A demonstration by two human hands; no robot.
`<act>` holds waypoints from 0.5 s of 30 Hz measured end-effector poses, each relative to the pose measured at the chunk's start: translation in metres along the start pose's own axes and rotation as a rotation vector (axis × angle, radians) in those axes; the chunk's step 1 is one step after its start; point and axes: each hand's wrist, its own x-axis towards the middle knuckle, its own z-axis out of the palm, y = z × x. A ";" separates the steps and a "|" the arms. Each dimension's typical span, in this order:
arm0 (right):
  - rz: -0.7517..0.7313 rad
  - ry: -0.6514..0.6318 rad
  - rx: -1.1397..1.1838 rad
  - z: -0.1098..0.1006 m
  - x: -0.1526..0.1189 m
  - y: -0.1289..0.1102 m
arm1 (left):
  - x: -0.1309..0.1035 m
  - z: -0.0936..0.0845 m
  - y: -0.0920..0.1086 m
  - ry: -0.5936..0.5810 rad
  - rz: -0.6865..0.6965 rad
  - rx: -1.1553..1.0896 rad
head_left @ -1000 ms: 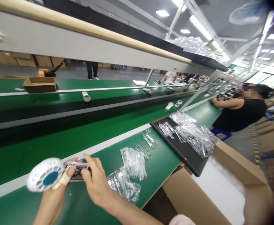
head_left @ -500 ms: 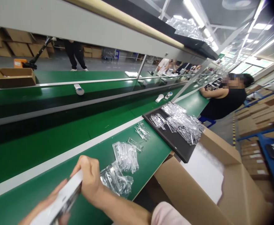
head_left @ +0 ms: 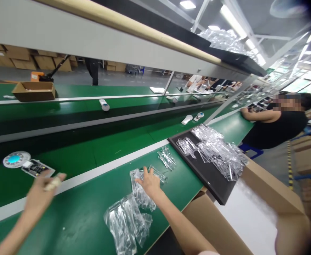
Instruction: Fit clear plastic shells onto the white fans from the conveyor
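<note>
My left hand (head_left: 42, 189) is at the left over the belt's white edge, its fingers closed round a small cream-coloured piece (head_left: 52, 183). Its fingertips are beside a white device (head_left: 17, 159) with a round blue centre and an exposed circuit board, lying on the green belt. My right hand (head_left: 150, 182) has its fingers spread over a pile of clear plastic packets (head_left: 142, 193) on the green bench. Nearer to me lies another pile of clear packets (head_left: 123, 221). Several thin clear pieces (head_left: 166, 158) lie beyond my right hand.
A black tray (head_left: 198, 170) heaped with clear pieces stands at the right, beside a large open carton (head_left: 214, 223). More devices (head_left: 187, 119) lie along the belt. A person in black (head_left: 280, 124) sits at the far right.
My hands have moved apart and the white device has left them; it lies on the belt at left. My right hand has moved right and opened over the packets. The view has shifted.
</note>
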 end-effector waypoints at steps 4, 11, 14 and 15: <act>-0.037 -0.010 -0.019 0.012 0.005 -0.007 | -0.079 0.068 0.029 -0.583 0.105 0.136; -0.228 0.024 0.037 0.012 0.008 -0.007 | -0.115 0.120 0.042 -0.453 0.167 0.102; -0.308 0.051 0.094 0.010 0.008 -0.009 | -0.117 0.117 0.039 -0.428 0.147 0.010; -0.333 0.058 0.117 0.008 0.008 -0.010 | -0.118 0.115 0.038 -0.425 0.129 -0.037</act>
